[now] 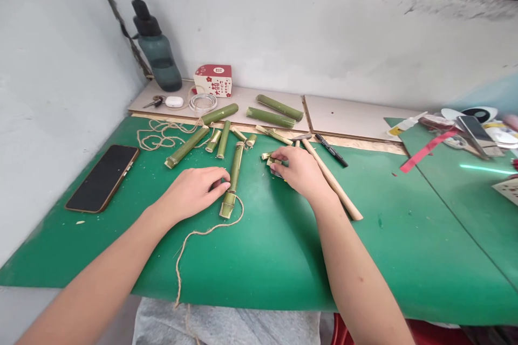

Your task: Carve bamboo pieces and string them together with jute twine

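Observation:
A green bamboo tube [234, 172] lies lengthwise in front of me, with twine tied round it near both ends. A loose tail of twine [202, 233] runs from its nearer end over the table edge. My left hand [200, 188] rests at its left side, fingers bent, thumb and forefinger apart, fingertips at the tube. My right hand [297, 167] reaches down over small bamboo pieces [267, 156], its fingers closed near a greyish object mostly hidden beneath. Just right of that hand lies a hammer [334, 186] with a wooden handle.
Several cut bamboo lengths [275, 117] lie toward the wall, near a coil of white cable [203, 102] and loose twine [162, 135]. A phone [103, 178] is at left, a bottle [159, 59] and box [213, 82] behind. A black marker [331, 150] and red strip [427, 152] lie right.

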### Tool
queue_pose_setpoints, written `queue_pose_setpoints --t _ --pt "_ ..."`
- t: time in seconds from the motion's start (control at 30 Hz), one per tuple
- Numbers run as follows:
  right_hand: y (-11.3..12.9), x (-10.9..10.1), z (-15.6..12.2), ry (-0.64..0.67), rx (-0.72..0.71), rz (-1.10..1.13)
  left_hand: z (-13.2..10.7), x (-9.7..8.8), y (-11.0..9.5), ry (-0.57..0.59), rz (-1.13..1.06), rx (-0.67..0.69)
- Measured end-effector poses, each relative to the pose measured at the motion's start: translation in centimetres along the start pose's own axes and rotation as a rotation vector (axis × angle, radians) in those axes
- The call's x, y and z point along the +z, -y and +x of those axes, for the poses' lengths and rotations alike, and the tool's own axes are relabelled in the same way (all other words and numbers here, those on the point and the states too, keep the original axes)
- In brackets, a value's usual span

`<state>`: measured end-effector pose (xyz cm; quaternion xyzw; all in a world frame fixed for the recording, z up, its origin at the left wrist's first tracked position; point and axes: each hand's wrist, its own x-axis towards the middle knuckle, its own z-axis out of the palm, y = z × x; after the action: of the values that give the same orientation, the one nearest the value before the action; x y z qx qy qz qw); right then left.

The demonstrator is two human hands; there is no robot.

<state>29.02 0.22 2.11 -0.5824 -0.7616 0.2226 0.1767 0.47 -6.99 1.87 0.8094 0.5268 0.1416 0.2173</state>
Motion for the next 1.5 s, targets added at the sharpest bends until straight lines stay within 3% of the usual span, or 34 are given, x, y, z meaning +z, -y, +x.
queue_pose_setpoints --t 0.1,0.2,0.3,0.4,0.53,0.77,0.97,1.3,1.5 --pt "0.3 -0.2 0.0 -0.032 0.016 0.052 -0.1 0.0 0.1 -0.059 -0.009 0.029" --pt "1.2 -0.5 -0.2 -0.049 0.014 0.403 -0.2 0.2 0.2 -0.166 -0.049 0.095" --pt "2.6 -0.2 -0.5 0.053 -0.098 0.87 -0.3 0.7 0.1 -0.311 -0.135 0.197" --pt "3.9 1.0 -0.9 0.178 -0.203 1.092 -0.4 1.3 -0.1 -0.451 -0.213 0.271" --pt "5.1 2.9 -1.3 0.282 -0.31 1.098 -0.6 1.4 -0.2 -0.523 -0.253 0.321" --pt "5.8 3.5 -1.7 0.204 -0.422 1.084 -0.7 1.0 -0.1 -0.602 -0.248 0.378" --pt "6.0 3.7 -2.0 0.207 -0.383 1.035 -0.7 0.6 -0.4 -0.621 -0.158 0.447" --pt "6.7 3.7 -2.3 -0.024 -0.382 0.798 -0.6 0.5 -0.5 -0.498 -0.119 0.266" --pt "7.9 4.3 -3.1 -0.018 -0.301 0.95 -0.6 1.3 -0.4 -0.52 -0.37 0.232"
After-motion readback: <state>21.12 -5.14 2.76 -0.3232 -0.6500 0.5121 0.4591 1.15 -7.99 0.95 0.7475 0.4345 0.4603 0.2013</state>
